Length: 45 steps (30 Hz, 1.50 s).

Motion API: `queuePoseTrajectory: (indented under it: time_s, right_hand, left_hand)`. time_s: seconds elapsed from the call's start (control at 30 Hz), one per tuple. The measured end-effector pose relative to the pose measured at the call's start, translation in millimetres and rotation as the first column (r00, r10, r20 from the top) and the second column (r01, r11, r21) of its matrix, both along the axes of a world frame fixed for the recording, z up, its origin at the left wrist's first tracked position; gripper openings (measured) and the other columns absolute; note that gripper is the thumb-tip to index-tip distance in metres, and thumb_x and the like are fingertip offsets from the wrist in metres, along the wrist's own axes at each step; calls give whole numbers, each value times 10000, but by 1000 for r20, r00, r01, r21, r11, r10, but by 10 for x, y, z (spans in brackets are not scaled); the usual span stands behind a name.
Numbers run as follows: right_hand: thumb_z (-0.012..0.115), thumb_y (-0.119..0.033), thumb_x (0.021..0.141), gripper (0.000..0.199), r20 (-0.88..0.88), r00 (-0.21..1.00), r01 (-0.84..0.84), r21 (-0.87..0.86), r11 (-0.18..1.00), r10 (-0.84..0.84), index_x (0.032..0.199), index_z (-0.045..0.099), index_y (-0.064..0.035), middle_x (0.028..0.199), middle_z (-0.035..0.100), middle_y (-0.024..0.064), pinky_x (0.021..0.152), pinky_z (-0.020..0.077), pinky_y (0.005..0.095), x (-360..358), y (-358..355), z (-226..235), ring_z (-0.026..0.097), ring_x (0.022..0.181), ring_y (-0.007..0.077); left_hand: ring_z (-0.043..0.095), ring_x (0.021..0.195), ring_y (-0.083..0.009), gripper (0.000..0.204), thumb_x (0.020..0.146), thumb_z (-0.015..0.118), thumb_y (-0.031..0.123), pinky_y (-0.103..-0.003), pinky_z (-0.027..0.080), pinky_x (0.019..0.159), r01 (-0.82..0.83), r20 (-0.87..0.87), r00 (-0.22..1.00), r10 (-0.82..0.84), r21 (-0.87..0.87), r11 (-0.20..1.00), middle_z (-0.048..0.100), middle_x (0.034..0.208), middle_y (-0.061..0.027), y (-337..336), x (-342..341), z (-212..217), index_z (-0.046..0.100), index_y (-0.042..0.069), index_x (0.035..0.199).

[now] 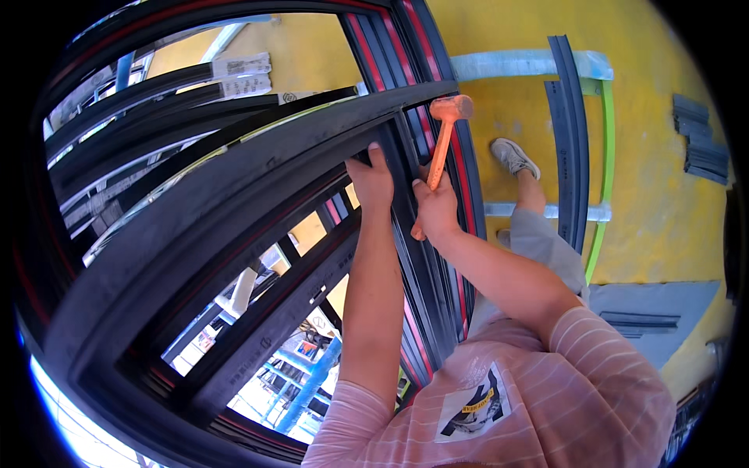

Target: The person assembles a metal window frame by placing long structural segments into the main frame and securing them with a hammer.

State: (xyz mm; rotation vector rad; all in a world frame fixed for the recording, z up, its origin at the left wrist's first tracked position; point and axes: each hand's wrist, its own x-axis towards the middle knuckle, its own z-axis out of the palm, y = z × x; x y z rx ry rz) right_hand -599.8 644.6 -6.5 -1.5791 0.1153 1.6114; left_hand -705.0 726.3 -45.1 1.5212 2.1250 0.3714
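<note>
The yellow floor under you fills your view from 12 to 4 o'clock, scuffed and marked. At half past 3 a grey sheet lies on it, with dark strips on top. Harsh light comes in at the rim at 8 o'clock.

The dark frame you are handling sweeps from 1 o'clock round to 8. It crosses the red-striped profiles that run from 12 down to 5. Your left hand, at 12, rests at the frame's inner edge, thumb upward; part of the fingers is hidden, so you cannot tell how firmly it grips. Your right hand, at 2, is wrapped around the handle of the orange mallet, whose head sits at 1 near the frame's end.

At 11 o'clock, more long profiles with pale labelled ends show through the frame; blue pipes show through it at 7. At 2, your shoe stands between a rack's pale bars, beside its green rail. Curved dark lengths across those bars block the space past your foot. Short dark pieces lie beyond.
</note>
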Motion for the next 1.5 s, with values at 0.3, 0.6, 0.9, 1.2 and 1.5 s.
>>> queuePoseTrajectory:
  time_s: [0.3, 0.6, 0.9, 1.2, 1.5]
  right_hand:
    - [536, -86, 943, 304, -33, 986, -166, -28, 986, 165, 1220, 457, 13, 952, 598, 214, 315, 433, 373, 66, 113, 57, 581, 427, 272]
    - [549, -63, 939, 433, -49, 975, -212, 53, 976, 215, 1359, 466, 1, 1047, 589, 171, 630, 543, 367, 104, -178, -121, 678, 750, 267]
    - [639, -111, 941, 373, 223, 815, -578, 245, 778, 535, 1292, 530, -45, 996, 666, 201, 711, 548, 493, 547, -713, -486, 683, 806, 431]
    - [635, -189, 997, 260, 73, 840, -536, 264, 802, 537, 1196, 525, -63, 798, 631, 109, 564, 519, 386, 868, -470, -505, 662, 655, 266]
    - [530, -281, 1070, 221, -536, 831, -110, 102, 989, 148, 1086, 480, -67, 698, 521, 29, 450, 475, 269, 564, -473, -79, 530, 513, 102]
  left_hand:
    - [613, 1083, -507, 638, 1009, 524, 509, -538, 487, 914, 162, -349, 921, -172, -58, 985, 624, 1182, -346, 58, -105, -182, 609, -105, 1160]
    - [618, 1032, -529, 555, 1020, 545, 440, -537, 493, 878, 212, -358, 905, -229, -86, 973, 643, 1123, -346, -91, -131, -99, 615, -85, 1187]
    - [509, 1290, -456, 757, 872, 785, 326, -465, 395, 1085, 15, -123, 992, -31, -132, 991, 497, 1376, -332, -346, -119, -55, 433, -54, 1424]
    - [582, 1215, -406, 556, 899, 769, 310, -475, 414, 1067, 2, -89, 996, -21, -202, 979, 620, 1290, -241, -303, -200, 54, 595, -26, 1308]
    - [621, 1162, -397, 440, 964, 695, 318, -453, 457, 1015, 245, -84, 961, -264, -185, 952, 666, 1240, -215, -77, -205, 138, 656, -13, 1252]
